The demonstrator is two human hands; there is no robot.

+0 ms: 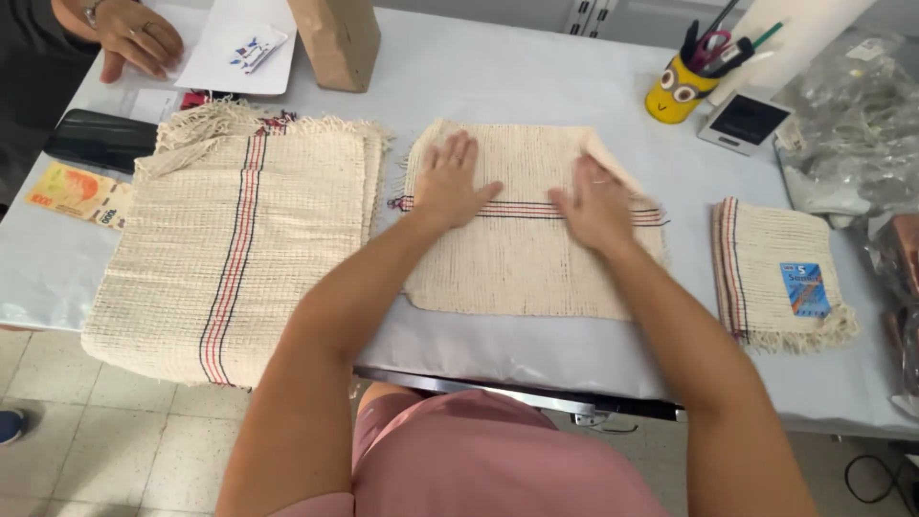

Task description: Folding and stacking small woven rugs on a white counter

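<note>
A cream woven cloth (522, 258) with red and dark stripes across its middle lies flat on the white table (536, 77) in front of me. My left hand (450, 182) rests palm down on its left part, fingers spread. My right hand (595, 203) presses flat on its right part, beside a folded-over corner at the top right. Neither hand grips anything.
A stack of larger striped cloths (225, 254) lies at the left, overhanging the table edge. A small folded cloth with a blue label (780, 273) sits at the right. A yellow pen cup (678, 88), a cardboard box (335, 40), clear plastic bags (847, 115) and another person's hand (134, 36) are at the back.
</note>
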